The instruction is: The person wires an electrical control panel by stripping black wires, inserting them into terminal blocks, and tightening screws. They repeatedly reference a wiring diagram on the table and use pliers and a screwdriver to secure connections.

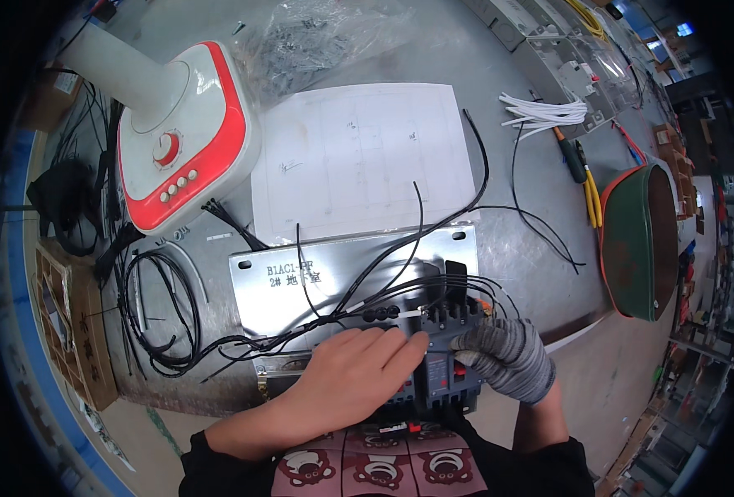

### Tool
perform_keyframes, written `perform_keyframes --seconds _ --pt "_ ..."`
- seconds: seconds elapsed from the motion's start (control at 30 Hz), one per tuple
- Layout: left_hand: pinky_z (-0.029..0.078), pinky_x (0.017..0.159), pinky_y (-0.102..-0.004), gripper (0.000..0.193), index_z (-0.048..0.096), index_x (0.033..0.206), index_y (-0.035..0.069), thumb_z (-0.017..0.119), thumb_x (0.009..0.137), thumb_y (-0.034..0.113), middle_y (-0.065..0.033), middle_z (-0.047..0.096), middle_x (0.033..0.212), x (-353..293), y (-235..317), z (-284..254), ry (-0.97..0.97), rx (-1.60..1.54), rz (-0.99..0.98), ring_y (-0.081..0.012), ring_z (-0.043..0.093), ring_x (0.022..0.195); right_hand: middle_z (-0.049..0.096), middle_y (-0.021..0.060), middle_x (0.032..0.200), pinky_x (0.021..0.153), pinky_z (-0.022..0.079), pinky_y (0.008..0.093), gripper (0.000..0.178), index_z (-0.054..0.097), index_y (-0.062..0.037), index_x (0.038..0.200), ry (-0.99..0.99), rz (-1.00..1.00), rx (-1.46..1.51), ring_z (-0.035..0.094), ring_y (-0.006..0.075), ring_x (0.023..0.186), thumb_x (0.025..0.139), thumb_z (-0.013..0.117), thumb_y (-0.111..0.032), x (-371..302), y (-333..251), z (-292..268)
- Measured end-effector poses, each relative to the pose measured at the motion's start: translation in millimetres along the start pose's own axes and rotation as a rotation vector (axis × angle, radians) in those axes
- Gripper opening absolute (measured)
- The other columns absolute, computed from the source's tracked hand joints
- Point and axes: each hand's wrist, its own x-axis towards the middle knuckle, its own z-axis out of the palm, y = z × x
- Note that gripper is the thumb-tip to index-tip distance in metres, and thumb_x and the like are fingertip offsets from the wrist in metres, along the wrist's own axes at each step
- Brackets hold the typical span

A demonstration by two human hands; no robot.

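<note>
Two dark grey moulded-case circuit breakers stand side by side on a shiny metal mounting plate (259, 302) near the bench's front edge. My bare left hand (367, 360) lies over the left one with its fingers curled; what they hold is hidden. Its index fingertip reaches the upper left edge of the right circuit breaker (438, 373). My right hand (506, 356), in a grey knitted glove, is closed against that breaker's right side. A bundle of black wires (296, 329) runs across the plate to the breakers' upper ends.
A printed drawing sheet (367, 157) lies behind the plate. A white and red fan base (186, 137) stands at left beside coiled black cable (191, 331). White wires (541, 112), yellow-handled pliers (592, 195) and a green bin (639, 240) are at right.
</note>
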Motion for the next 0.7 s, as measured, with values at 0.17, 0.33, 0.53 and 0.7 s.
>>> perform_keyframes --seconds 0.17,0.33,0.53,0.7 --pt "0.043 0.053 -0.0334 0.042 0.062 0.113 0.004 0.062 0.070 0.004 -0.0055 0.049 0.078 1 -4 10 0.005 -0.028 -0.010 -0.0206 0.055 0.063 0.070 0.0089 0.082 0.066 0.054 0.0325 0.013 0.070 -0.0050 0.092 0.061 0.018 -0.024 0.069 0.0254 0.073 0.080 0.073 -0.009 8 -9 7" --pt "0.044 0.053 -0.0338 0.043 0.061 0.113 0.004 0.062 0.070 0.004 -0.0061 0.049 0.078 0 -4 11 -0.015 -0.058 -0.031 -0.0219 0.056 0.063 0.070 0.0079 0.081 0.064 0.054 0.0336 0.013 0.071 -0.0055 0.091 0.063 0.018 -0.057 0.068 0.0265 0.072 0.080 0.073 -0.011 9 -11 7" --pt "0.043 0.052 -0.0329 0.043 0.062 0.111 0.003 0.062 0.069 0.004 -0.0062 0.049 0.078 -1 -5 12 0.024 -0.070 -0.031 -0.0213 0.055 0.061 0.069 0.0073 0.078 0.061 0.053 0.0344 0.011 0.070 -0.0067 0.087 0.046 0.001 -0.108 0.067 0.0271 0.068 0.079 0.074 -0.012 13 -11 6" --pt "0.042 0.051 -0.0317 0.039 0.064 0.109 0.002 0.062 0.070 0.005 -0.0054 0.049 0.074 -2 -7 16 0.080 -0.052 -0.009 -0.0193 0.054 0.058 0.069 0.0078 0.078 0.062 0.053 0.0348 0.012 0.070 -0.0075 0.087 0.068 -0.008 -0.109 0.068 0.0272 0.070 0.077 0.075 -0.012 12 -7 9"
